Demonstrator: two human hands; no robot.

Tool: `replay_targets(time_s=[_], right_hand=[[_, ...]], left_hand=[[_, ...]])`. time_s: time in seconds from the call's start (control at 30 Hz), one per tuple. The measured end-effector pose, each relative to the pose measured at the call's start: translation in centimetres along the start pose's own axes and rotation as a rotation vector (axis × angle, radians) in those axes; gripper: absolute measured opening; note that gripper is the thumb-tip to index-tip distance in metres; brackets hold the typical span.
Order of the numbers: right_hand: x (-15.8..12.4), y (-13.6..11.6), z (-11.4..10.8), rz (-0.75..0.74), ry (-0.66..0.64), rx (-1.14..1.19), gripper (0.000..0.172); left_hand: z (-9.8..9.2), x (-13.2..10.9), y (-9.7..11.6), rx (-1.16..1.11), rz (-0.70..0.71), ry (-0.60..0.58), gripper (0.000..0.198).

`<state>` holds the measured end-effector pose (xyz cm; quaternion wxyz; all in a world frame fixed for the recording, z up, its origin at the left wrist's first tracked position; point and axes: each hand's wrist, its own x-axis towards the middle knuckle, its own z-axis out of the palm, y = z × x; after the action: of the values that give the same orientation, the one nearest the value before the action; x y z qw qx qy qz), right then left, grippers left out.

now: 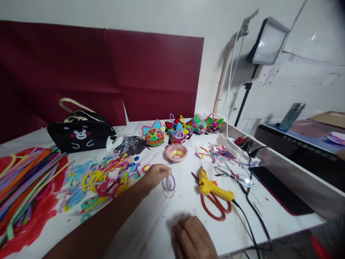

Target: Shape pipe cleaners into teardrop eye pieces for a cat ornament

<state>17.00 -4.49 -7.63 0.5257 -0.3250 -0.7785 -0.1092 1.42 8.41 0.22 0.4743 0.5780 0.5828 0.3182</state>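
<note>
Mid-table (145, 223), centre: purple loop (170, 189), its far end pinched in left hand (154, 177). Likely light, soft, bendable; hold at ends, lest it deform. Right hand (195, 237) nearer, curled; cannot tell whether gripping.

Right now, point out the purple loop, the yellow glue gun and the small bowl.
Purple loop (170, 190), head view: on its lower bend.
Yellow glue gun (215, 190), head view: on its handle.
Small bowl (168, 155), head view: on its left rim.
</note>
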Motion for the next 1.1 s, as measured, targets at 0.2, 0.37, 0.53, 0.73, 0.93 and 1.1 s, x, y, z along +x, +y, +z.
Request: replay_targets(time_s=[0.2, 0.37, 0.53, 0.73, 0.93, 1.1], right_hand=[[-0.1, 0.2, 0.1, -0.007, 0.0, -0.019, 0.017], [0.0, 0.2, 0.2, -0.008, 0.024, -0.052, 0.019], [-0.1, 0.1, 0.4, -0.009, 0.031, -0.067, 0.02], [0.0, 0.1, 0.3, -0.021, 0.035, -0.103, 0.02], [-0.7, -0.2, 1.5, 0.034, 0.122, -0.138, 0.025], [-1.3, -0.2, 1.9, 0.048, 0.109, -0.135, 0.025]], left_hand=[[2.7, 1.8, 0.8, 0.037, 0.039, -0.052, 0.018], [4.4, 3.5, -0.4, 0.107, 0.057, -0.042, 0.014], [4.7, 4.5, -1.7, 0.207, 0.08, -0.018, 0.018], [4.6, 5.1, -2.4, 0.301, 0.098, -0.006, 0.018], [4.6, 5.0, -2.3, 0.326, 0.115, 0.008, 0.017], [4.6, 4.7, -1.9, 0.291, 0.133, 0.01, 0.016]])
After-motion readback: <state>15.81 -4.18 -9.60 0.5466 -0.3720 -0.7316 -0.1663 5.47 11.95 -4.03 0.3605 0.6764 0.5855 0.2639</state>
